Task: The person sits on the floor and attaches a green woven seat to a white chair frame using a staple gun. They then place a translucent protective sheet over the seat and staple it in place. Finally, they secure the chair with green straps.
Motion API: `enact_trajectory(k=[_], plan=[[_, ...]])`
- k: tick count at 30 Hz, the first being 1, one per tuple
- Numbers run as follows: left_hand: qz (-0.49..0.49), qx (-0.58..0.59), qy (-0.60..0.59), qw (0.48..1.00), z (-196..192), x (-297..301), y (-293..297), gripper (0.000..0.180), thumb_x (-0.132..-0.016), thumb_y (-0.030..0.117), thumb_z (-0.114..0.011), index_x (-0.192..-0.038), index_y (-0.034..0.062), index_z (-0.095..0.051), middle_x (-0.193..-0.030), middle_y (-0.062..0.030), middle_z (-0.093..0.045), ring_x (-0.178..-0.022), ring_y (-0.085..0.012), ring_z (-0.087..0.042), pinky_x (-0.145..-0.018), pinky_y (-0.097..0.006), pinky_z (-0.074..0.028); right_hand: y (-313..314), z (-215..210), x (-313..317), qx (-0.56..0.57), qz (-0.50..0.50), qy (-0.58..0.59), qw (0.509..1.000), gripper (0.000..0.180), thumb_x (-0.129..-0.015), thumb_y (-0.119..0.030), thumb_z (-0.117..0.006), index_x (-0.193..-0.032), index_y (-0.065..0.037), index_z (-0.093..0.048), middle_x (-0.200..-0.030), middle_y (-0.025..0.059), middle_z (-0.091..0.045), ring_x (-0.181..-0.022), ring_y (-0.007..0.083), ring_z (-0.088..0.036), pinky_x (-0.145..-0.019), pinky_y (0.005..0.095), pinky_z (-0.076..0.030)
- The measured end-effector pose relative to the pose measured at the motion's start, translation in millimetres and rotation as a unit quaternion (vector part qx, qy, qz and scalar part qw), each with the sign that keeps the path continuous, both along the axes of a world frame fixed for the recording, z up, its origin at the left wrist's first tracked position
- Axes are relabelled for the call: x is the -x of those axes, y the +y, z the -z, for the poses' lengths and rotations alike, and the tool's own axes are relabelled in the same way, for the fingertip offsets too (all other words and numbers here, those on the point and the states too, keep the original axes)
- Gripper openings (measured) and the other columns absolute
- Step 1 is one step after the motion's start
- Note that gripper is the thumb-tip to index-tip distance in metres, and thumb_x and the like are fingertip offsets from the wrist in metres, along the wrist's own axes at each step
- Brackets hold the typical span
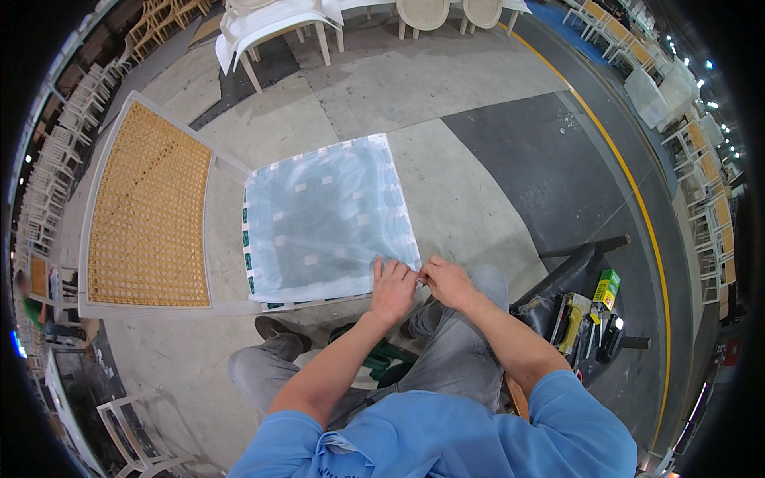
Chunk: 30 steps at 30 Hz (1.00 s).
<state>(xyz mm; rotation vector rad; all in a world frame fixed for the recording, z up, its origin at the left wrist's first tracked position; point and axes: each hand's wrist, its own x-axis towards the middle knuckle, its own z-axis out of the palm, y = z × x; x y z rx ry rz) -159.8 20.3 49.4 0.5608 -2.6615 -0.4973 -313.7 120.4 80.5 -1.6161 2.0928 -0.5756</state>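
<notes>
A white-framed chair (146, 209) with a woven cane back faces me, and a thin translucent white cover (331, 231) lies over its seat. Its near right corner lies between my two hands. My left hand (392, 287) rests on the cover beside that corner, fingers spread and pointing away from me. Just to its right, my right hand (448, 280) pinches the cover at the corner, fingertips pressed together. Whatever else sits between those fingertips is too small to make out. Green-and-white strips (246, 239) show along the seat's left edge.
To my right, a dark padded stool (550, 299) carries a yellow staple gun (570, 327), a green-and-yellow box (606, 289) and hand tools. Beyond the seat stands a white-draped table (275, 28). Rows of chairs line both sides. A yellow line (637, 195) curves along the floor.
</notes>
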Motion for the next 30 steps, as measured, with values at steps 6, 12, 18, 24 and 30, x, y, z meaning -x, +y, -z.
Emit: enact_trajectory(k=[6, 12, 18, 24, 30], plan=[[0.014, 0.007, -0.014, 1.000, 0.6, -6.3, 4.0, 0.016, -0.086, 0.017, -0.066, -0.100, 0.0118, -0.070, -0.107, -0.0031, -0.063, -0.116, -0.0277, -0.056, -0.117, -0.062, -0.027, 1.6, 5.2, 1.4, 0.013, -0.020, 0.005, 1.000, 0.007, -0.087, -0.006, -0.067, -0.092, -0.008, -0.072, -0.097, 0.0105, -0.066, -0.092, 0.0340, -0.067, -0.079, 0.0441, -0.055], [0.046, 0.059, -0.027, 0.997, -1.8, -8.5, 20.9, 0.030, -0.088, 0.016, -0.061, -0.115, 0.0063, -0.071, -0.121, -0.0066, -0.062, -0.127, -0.0339, -0.051, -0.119, -0.063, -0.024, 22.8, -7.5, 3.7, 0.017, -0.042, 0.054, 0.997, 0.018, -0.087, -0.013, -0.068, -0.104, -0.011, -0.075, -0.103, 0.0099, -0.069, -0.093, 0.0349, -0.068, -0.080, 0.0459, -0.055], [0.049, 0.065, -0.110, 0.991, -4.6, -29.6, 19.4, 0.042, -0.091, 0.016, -0.054, -0.128, 0.0003, -0.065, -0.129, -0.0113, -0.059, -0.134, -0.0359, -0.046, -0.123, -0.059, -0.020, 119.1, -82.3, 31.2, 0.078, 0.284, 0.005, 0.956, 0.024, -0.092, -0.015, -0.072, -0.113, -0.006, -0.071, -0.106, 0.0143, -0.072, -0.096, 0.0297, -0.071, -0.086, 0.0380, -0.055], [0.081, 0.051, -0.082, 0.992, -12.0, -9.4, 24.8, 0.043, -0.091, 0.016, -0.053, -0.130, 0.0000, -0.064, -0.130, -0.0125, -0.059, -0.135, -0.0361, -0.047, -0.125, -0.054, -0.019, 339.8, -78.0, 113.0, -0.183, 0.582, 0.158, 0.776, 0.036, -0.084, -0.027, -0.078, -0.102, 0.003, -0.069, -0.099, 0.0183, -0.073, -0.088, 0.0326, -0.070, -0.080, 0.0435, -0.054], [0.045, 0.051, -0.111, 0.992, -14.9, -29.2, 25.5, 0.045, -0.093, 0.015, -0.052, -0.134, 0.0007, -0.062, -0.137, -0.0122, -0.059, -0.136, -0.0365, -0.047, -0.126, -0.052, -0.018, 322.9, -42.5, 114.2, -0.139, 0.649, -0.204, 0.719, 0.031, -0.074, -0.012, -0.084, -0.097, 0.002, -0.069, -0.091, 0.0093, -0.069, -0.079, 0.0216, -0.065, -0.070, 0.0380, -0.052]])
